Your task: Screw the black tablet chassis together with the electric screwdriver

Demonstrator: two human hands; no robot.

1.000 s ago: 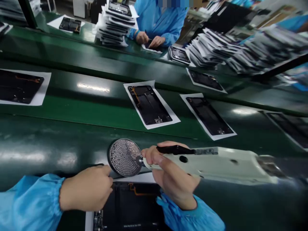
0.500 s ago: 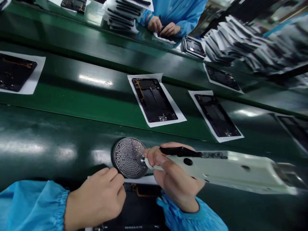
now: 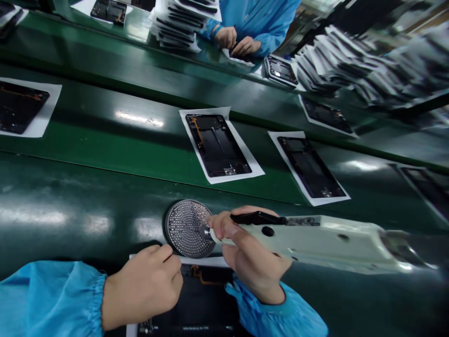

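Note:
My right hand (image 3: 250, 252) grips a pale handheld tool (image 3: 322, 241) with a black strip along its top. A round perforated metal disc (image 3: 185, 228) sits at the tool's nose, just past my right fingers. My left hand (image 3: 142, 290) lies curled in front of the disc, its fingertips by the disc's lower edge and the edge of a white paper sheet (image 3: 154, 259). A dark phone back panel (image 3: 206, 304) with an orange flex strip lies on that sheet, below both hands. My hands hide much of the panel.
A green conveyor belt (image 3: 105, 187) carries several dark panels on white sheets, such as one panel (image 3: 217, 145) ahead of me. Across the belt, a co-worker's hands (image 3: 236, 44) work on another panel. Tall stacks of panels and paper (image 3: 333, 65) stand beyond, at the back right.
My left hand has moved right and closer to the disc. The view has shifted slightly, so the belt's panels and the co-worker sit higher in the frame. My right hand's hold looks unchanged.

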